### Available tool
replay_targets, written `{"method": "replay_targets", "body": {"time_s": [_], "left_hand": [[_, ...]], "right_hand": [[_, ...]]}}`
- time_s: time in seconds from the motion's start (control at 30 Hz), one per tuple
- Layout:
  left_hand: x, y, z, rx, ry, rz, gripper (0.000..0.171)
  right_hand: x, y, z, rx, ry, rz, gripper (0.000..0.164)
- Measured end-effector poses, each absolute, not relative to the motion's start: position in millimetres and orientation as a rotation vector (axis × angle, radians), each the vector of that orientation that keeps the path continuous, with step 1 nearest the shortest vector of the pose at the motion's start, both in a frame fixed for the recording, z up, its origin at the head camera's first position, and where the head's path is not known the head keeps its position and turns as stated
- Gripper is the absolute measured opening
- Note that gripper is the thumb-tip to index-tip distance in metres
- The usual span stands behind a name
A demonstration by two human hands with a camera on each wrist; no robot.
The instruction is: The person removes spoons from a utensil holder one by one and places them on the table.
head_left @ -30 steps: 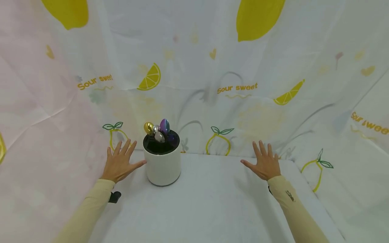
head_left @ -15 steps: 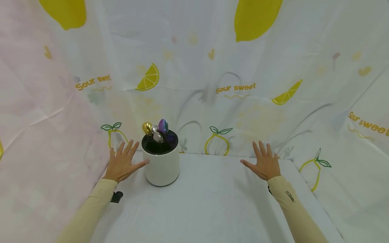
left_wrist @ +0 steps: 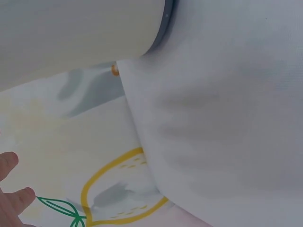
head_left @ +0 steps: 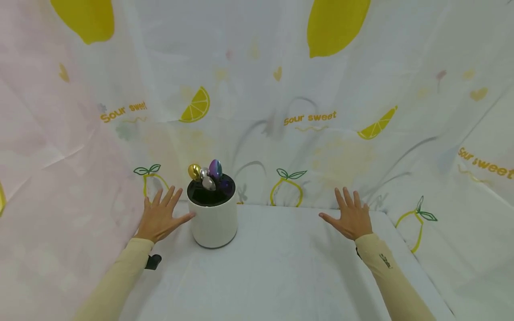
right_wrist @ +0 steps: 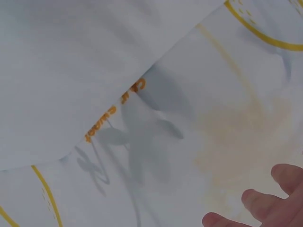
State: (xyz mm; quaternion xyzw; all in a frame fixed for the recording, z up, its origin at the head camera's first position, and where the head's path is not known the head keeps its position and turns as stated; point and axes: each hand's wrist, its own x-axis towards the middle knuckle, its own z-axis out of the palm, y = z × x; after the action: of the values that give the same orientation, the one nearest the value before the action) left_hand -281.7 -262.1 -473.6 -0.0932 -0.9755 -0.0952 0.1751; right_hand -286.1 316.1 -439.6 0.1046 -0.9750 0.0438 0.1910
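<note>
My left hand [head_left: 158, 218] is spread, with straight fingers and nothing held. It stands beside a white cylindrical holder [head_left: 214, 225] on the table's left side, and the thumb overlaps the holder's wall in the head view. From the holder's dark top rise several shiny, spoon-like rounded heads: gold [head_left: 194, 171], silver [head_left: 208, 183] and purple-blue [head_left: 215, 169]. Over the right part of the table, my right hand [head_left: 353, 218] is spread too and holds nothing. In the left wrist view the holder's wall [left_wrist: 80, 38] fills the top left; a few fingertips [left_wrist: 21, 199] show at the left edge.
A white cloth covers the table [head_left: 277, 267]. Behind it and at both sides hangs a lemon-print curtain [head_left: 249, 98] that meets the table's back edge. A dark wrist strap [head_left: 153, 261] shows under the left sleeve [head_left: 116, 276].
My left hand has shifted slightly right, so its thumb overlaps the holder more. The head view has moved a little. The right hand stays nearly in place, and the holder stands as before.
</note>
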Motion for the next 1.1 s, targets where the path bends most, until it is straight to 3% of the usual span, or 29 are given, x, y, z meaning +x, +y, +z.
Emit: {"method": "replay_targets", "body": {"time_s": [0.67, 0.9, 1.1], "left_hand": [[-281.4, -260.7, -469.9, -0.279, -2.754, -0.322, 0.097], [-274.4, -251.4, -466.3, -0.298, -2.635, -0.642, 0.074], [-275.8, -237.1, -459.7, -0.271, -2.606, -0.947, 0.076]], "right_hand": [[-284.4, 320.0, -440.0, 0.292, -2.713, 0.133, 0.1], [-286.9, 304.2, -436.8, 0.502, -2.512, 0.413, 0.067], [-289.3, 267.7, -420.3, 0.525, -2.46, 0.717, 0.052]]}}
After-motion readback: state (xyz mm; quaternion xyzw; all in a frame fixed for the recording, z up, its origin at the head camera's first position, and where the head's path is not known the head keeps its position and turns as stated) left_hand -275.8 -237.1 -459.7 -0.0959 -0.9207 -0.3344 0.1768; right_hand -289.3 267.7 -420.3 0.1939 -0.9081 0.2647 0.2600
